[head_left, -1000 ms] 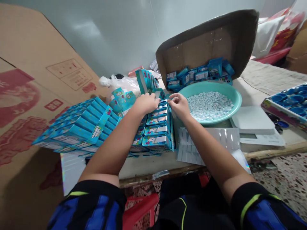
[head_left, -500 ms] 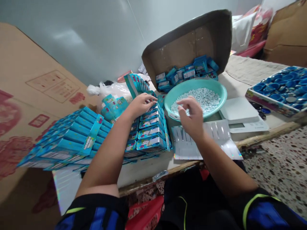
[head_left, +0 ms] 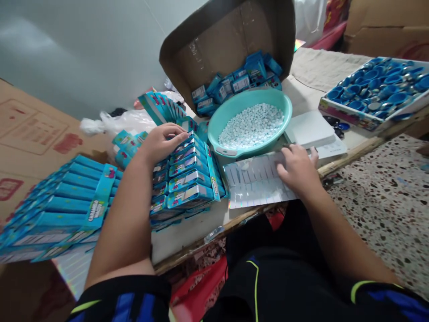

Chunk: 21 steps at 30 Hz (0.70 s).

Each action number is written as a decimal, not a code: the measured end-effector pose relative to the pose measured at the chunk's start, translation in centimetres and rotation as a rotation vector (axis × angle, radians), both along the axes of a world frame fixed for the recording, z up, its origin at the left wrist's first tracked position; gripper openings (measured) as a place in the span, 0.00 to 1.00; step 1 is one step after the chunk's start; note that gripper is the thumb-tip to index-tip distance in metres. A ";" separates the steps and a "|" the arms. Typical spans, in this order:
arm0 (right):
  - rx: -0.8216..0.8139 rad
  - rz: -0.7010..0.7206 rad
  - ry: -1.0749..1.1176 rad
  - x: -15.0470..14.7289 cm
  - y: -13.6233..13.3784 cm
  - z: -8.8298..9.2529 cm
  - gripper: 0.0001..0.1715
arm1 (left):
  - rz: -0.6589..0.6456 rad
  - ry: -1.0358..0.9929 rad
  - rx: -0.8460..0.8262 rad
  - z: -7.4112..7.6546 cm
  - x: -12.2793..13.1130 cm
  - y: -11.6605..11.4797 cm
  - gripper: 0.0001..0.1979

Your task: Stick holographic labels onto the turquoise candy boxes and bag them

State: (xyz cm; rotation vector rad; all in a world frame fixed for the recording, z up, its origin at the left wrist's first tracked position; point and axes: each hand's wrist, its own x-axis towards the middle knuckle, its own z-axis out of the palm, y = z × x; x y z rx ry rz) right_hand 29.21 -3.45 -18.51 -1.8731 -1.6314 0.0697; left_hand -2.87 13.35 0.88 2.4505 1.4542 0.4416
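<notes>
My left hand (head_left: pixel 161 142) lies with its fingers curled over the top of a display tray of small blue candy boxes (head_left: pixel 191 179) on the low table. My right hand (head_left: pixel 297 167) rests palm down on a shiny holographic sticker sheet (head_left: pixel 254 179) near the table's front edge, fingers bent at the sheet's far side. Just beyond the sheet stands a teal basin (head_left: pixel 221 134) filled with small pale tablets (head_left: pixel 252 125).
An open cardboard box (head_left: pixel 221 40) with loose blue packets leans behind the basin. A white scale (head_left: pixel 310 129) sits to the right, and a tray of blue caps (head_left: pixel 378 89) farther right. Stacked flat blue cartons (head_left: pixel 63 201) lie on the left beside large cardboard (head_left: pixel 30 129).
My right hand left the display tray, passed in front of the basin and came down on the sticker sheet. My left hand stayed on the tray. The view swung to the right.
</notes>
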 end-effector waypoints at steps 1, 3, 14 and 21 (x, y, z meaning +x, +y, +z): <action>-0.033 0.010 -0.024 0.1 0.0 0.1 0.18 | 0.014 -0.013 -0.002 -0.1 0.0 0.1 0.21; -0.044 0.020 -0.037 0.4 -0.2 0.7 0.17 | 0.060 -0.028 -0.004 -0.4 0.0 0.2 0.23; -0.039 0.453 0.076 0.4 -7.1 2.0 0.13 | 0.072 0.252 -0.108 -0.7 1.0 0.4 0.28; -0.253 0.388 -0.102 -1.9 -8.5 3.0 0.07 | 0.078 0.293 -0.126 -1.2 1.2 1.2 0.30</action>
